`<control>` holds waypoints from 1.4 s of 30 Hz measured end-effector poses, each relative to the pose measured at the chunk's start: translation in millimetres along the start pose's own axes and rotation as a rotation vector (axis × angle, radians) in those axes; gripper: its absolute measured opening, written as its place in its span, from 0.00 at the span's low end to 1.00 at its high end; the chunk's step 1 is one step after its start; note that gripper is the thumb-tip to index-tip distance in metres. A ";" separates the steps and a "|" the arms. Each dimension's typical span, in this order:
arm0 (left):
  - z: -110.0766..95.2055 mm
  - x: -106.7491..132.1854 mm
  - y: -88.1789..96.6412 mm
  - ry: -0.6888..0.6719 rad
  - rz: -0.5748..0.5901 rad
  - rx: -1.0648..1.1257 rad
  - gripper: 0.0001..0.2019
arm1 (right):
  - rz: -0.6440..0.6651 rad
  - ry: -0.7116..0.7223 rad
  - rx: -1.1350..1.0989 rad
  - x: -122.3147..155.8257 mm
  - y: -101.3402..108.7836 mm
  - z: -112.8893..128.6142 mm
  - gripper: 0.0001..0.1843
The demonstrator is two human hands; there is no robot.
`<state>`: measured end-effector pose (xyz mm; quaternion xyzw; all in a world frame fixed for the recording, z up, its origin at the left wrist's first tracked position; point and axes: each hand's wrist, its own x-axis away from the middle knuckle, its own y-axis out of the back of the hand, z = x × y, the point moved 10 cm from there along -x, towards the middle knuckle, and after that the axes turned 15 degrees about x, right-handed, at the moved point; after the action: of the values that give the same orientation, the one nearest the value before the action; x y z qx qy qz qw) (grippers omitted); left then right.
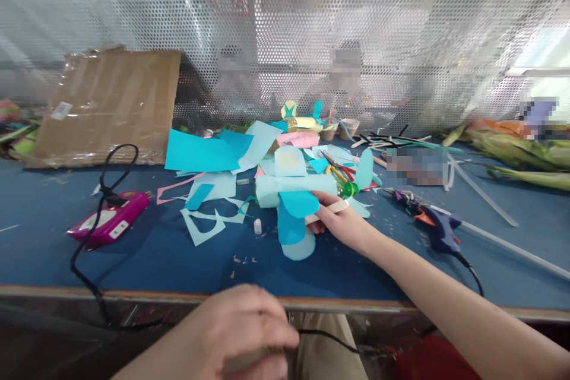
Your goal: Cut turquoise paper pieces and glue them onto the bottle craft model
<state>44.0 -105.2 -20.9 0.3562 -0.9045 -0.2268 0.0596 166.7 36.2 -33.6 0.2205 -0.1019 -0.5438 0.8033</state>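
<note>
A bottle wrapped in light-blue paper [267, 191] lies on its side, its green cap [350, 189] to the right. Blue paper wings [291, 222] jut from it toward me, and a rounded light-blue paper piece [364, 169] stands by the cap. My right hand [338, 222] is closed at the wing's right edge, with a wooden craft stick [332, 211] in its fingers; the fingertips are partly hidden behind the paper. My left hand [249, 329], slightly blurred, hangs in front of the table edge, fingers loosely curved and apart from the thumb, holding nothing visible.
Paper scraps [209, 217] and a small white piece [257, 226] lie left of the bottle. A glue gun [439, 228] with its cord rests right, a magenta power strip [111, 219] left. Behind are pliers [341, 169], cardboard [111, 107] and a perforated metal screen [294, 29].
</note>
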 end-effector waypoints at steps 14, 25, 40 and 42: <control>-17.8 -61.0 44.6 -0.300 -0.297 -0.929 0.14 | -0.025 -0.013 -0.059 1.7 4.7 3.7 0.09; -18.3 -76.4 73.5 -0.252 -0.550 -1.038 0.08 | -0.073 0.021 -0.054 5.1 8.8 7.6 0.09; 1.7 -107.1 132.2 -0.291 -0.641 -0.597 0.09 | -0.054 0.021 0.051 2.7 3.2 3.6 0.05; 4.0 -106.1 131.4 -0.303 -0.654 -0.596 0.08 | -0.069 0.009 0.067 2.1 4.9 1.0 0.06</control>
<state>40.3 52.0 40.8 0.5530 -0.6386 -0.5329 -0.0481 171.2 35.6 -30.6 0.2529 -0.1088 -0.5666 0.7766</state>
